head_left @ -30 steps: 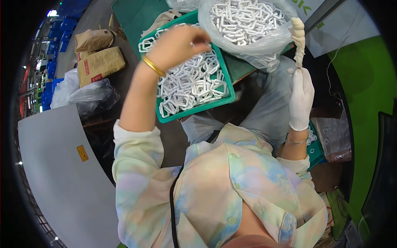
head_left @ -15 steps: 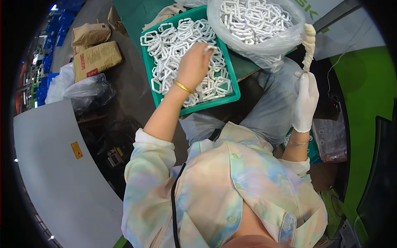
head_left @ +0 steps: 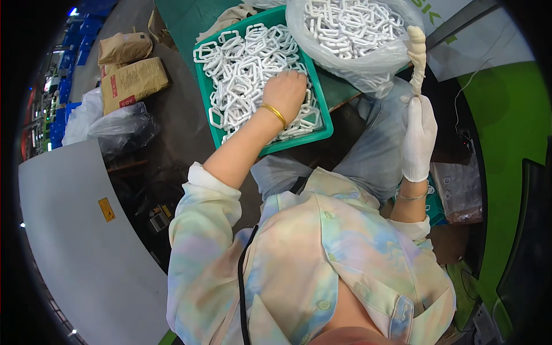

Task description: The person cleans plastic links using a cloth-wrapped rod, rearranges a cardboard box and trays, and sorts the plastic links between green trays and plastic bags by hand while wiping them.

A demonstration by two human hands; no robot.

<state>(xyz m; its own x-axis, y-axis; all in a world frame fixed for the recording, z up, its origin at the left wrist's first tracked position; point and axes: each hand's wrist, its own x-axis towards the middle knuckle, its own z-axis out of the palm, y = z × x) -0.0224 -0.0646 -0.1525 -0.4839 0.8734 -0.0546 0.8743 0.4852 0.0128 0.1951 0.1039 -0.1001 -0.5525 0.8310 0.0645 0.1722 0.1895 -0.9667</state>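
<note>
My bare left hand (head_left: 286, 96), with a gold bangle at the wrist, lies among white plastic links (head_left: 241, 72) heaped in a green tray (head_left: 211, 123). Its fingers curl down into the pile, and their tips are hidden, so what they grip does not show. My right hand (head_left: 418, 126) wears a white glove and is held up right of my knee, beside a clear plastic bag (head_left: 345, 68) full of similar white links. Wrinkled cream-coloured coverings (head_left: 417, 60) seem to sit over its stretched fingers, seen edge-on. Nothing visible lies in that hand.
The tray and bag rest on a dark green table (head_left: 175, 23). Brown paper sacks (head_left: 135, 83) and a clear bundled bag (head_left: 123, 126) lie on the left. A grey panel (head_left: 80, 230) curves along the lower left. Plastic-wrapped packs (head_left: 460, 192) stand beyond my right forearm.
My left hand has moved right and lowered its fingers into the links; a white link showed at its fingertips before. My right hand has shifted slightly left and up.
</note>
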